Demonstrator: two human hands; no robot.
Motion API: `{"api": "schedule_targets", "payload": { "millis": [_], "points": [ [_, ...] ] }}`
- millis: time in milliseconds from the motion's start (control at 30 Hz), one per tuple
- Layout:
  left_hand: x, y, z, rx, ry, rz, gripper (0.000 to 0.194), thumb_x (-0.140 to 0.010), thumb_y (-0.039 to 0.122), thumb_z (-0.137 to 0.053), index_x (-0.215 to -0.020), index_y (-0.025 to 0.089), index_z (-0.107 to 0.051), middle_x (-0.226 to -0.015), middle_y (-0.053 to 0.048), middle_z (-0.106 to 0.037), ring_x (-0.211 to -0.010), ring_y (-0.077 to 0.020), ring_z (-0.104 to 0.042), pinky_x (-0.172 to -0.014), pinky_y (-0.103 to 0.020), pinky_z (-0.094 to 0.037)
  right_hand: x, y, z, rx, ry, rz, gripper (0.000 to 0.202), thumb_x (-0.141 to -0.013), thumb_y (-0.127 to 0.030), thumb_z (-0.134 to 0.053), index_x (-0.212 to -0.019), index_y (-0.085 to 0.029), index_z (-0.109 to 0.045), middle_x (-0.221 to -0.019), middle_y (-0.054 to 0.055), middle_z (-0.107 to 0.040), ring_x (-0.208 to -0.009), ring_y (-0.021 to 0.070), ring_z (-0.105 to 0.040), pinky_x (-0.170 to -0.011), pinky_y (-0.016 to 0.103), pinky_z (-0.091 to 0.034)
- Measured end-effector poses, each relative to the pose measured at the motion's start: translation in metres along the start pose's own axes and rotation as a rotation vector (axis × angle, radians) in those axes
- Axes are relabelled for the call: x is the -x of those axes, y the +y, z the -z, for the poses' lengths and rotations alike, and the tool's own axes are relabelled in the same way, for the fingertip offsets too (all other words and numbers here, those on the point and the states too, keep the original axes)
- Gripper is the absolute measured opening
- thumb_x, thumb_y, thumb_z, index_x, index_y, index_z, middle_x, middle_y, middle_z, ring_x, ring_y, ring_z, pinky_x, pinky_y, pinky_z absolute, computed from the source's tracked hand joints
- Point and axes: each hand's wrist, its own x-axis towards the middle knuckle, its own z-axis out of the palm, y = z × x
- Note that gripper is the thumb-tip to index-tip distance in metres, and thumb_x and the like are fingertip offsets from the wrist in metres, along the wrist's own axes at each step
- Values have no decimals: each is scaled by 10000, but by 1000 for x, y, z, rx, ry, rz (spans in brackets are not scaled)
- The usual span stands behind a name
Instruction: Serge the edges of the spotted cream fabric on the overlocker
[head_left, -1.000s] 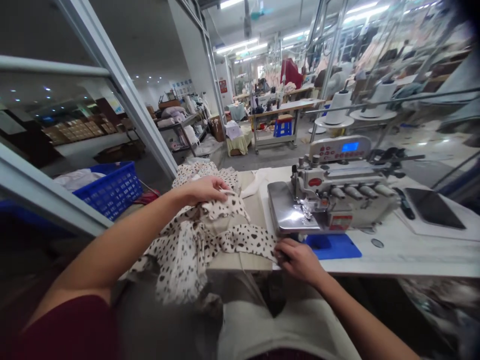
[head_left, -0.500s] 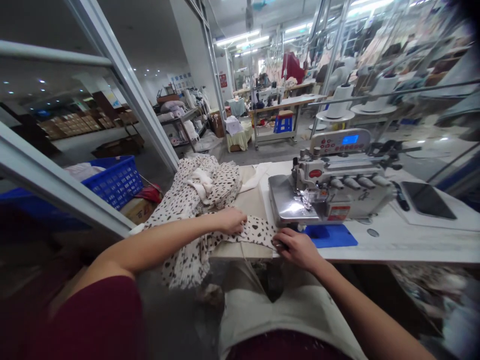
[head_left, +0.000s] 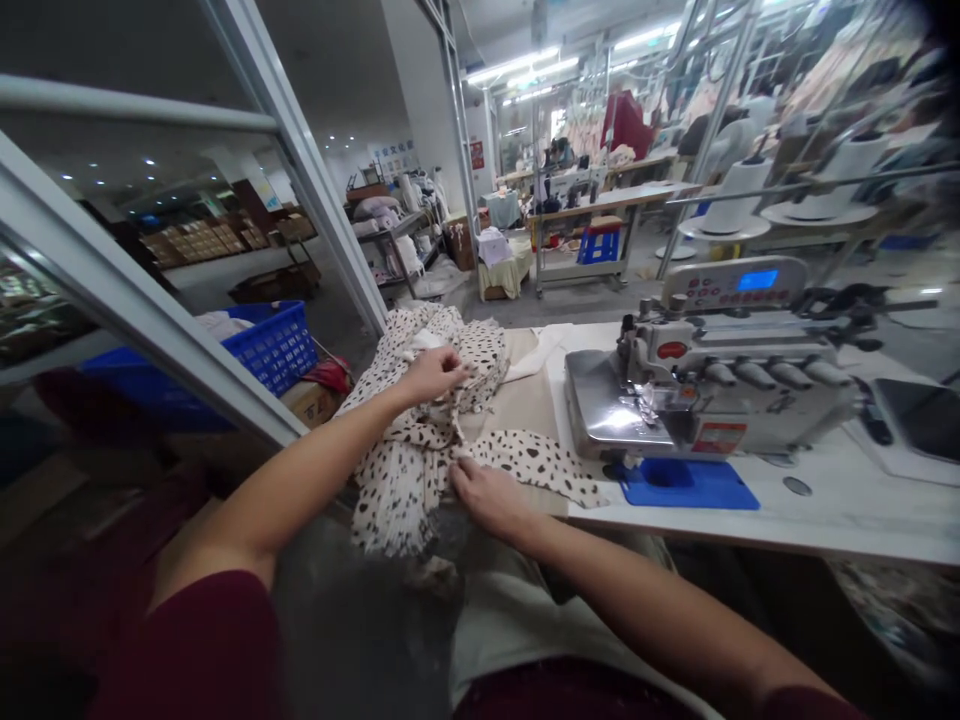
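Observation:
A heap of white fabric with dark spots (head_left: 401, 440) lies at the left end of the sewing table, its gathered edge hanging over the front. My left hand (head_left: 435, 376) is over the heap, fingers pinched on a raised fold of it. Lower and to the right, my right hand (head_left: 487, 497) is closed on the fabric's front edge. From there a flat spotted strip (head_left: 536, 458) runs right, towards the overlock sewing machine (head_left: 712, 370). The strip's far end lies beside the machine's metal plate, with no hand on it.
A blue tray (head_left: 690, 484) sits under the machine's front. Thread cones (head_left: 739, 198) stand behind it, and a dark tablet (head_left: 930, 415) lies at the right. A metal frame post (head_left: 322, 190) rises at the left, near a blue basket (head_left: 277, 345).
My right hand has left the strip's right end and moved left to the heap's front edge. My left hand has risen up and left onto the heap. The view has shifted left.

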Motion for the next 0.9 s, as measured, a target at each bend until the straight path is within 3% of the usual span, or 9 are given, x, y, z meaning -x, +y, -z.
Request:
{"api": "schedule_targets", "payload": {
  "millis": [167, 333, 467, 567, 667, 800, 900],
  "points": [
    [12, -4, 27, 107, 156, 35, 282, -737, 425, -700, -754, 173, -576, -656, 33, -548, -578, -102, -461, -557, -228, -356, -14, 0, -9, -23, 39, -234, 310, -977, -126, -370, -1252, -181, -502, -1168, 158, -586, -842, 220, -684, -616, 271, -486],
    [16, -2, 39, 315, 203, 48, 341, -666, 443, -781, -751, 161, -609, -671, 20, -580, -594, -105, -494, -590, -237, -392, -17, 15, -8, -131, 102, -412, 417, -953, -137, -418, -1361, -218, -448, -1214, 150, -575, -837, 209, -674, -661, 279, -470],
    [20, 4, 37, 267, 203, 56, 321, -702, 449, -750, -768, 155, -642, -690, 13, -586, -612, -113, -493, -580, -234, -376, -14, 41, -5, -328, 183, -506, 214, -863, -150, -534, -1039, -163, -655, -997, 114, -679, -902, 217, -641, -762, 274, -439],
    [27, 14, 25, 169, 179, 88, 290, -734, 439, -721, -773, 156, -671, -681, 14, -594, -615, -117, -487, -581, -236, -361, -3, 60, -1, -587, 375, -586, 150, -846, -209, -546, -842, -164, -689, -823, 66, -694, -800, 193, -607, -716, 263, -416],
    [35, 30, 3, 254, 129, 104, 287, -763, 445, -707, -819, 164, -695, -707, 9, -627, -629, -121, -509, -603, -239, -376, 16, 73, 0, -945, 511, -632, 192, -822, -305, -565, -735, -166, -666, -655, -3, -623, -651, 157, -541, -613, 245, -391],
    [48, 62, -35, 419, 23, 111, 331, -785, 479, -711, -915, 175, -722, -811, -27, -695, -694, -143, -573, -640, -244, -425, 42, 78, 2, -1368, 713, -635, 215, -763, -355, -657, -849, -159, -649, -704, -19, -629, -638, 132, -533, -610, 231, -430],
    [55, 87, -59, 543, -34, 98, 336, -796, 481, -716, -947, 181, -723, -862, -39, -713, -735, -149, -602, -679, -246, -457, 60, 75, 7, -1524, 834, -636, 311, -757, -393, -724, -934, -160, -621, -777, 3, -654, -662, 128, -550, -640, 237, -467]
  ]
}}
